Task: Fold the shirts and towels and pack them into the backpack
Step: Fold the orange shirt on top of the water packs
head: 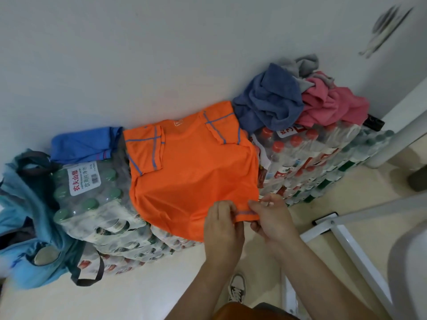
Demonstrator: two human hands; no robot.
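An orange shirt (191, 172) with blue seams lies spread over stacked packs of water bottles, both sleeves folded inward. My left hand (223, 225) and my right hand (271, 215) pinch its near hem corner, close together. A folded blue garment (85, 144) rests on the packs at the left. A light blue backpack (25, 218) stands open on the floor at the far left. On the right packs lies a crumpled pile: a dark blue towel (269, 98), a pink cloth (332, 105) and a grey cloth (305, 64).
Shrink-wrapped water bottle packs (97, 204) line the white wall (138, 54), several stacked high. A white metal frame (346, 241) and a white table leg (402, 135) stand at the right. My shoe (236, 289) is on the beige floor below.
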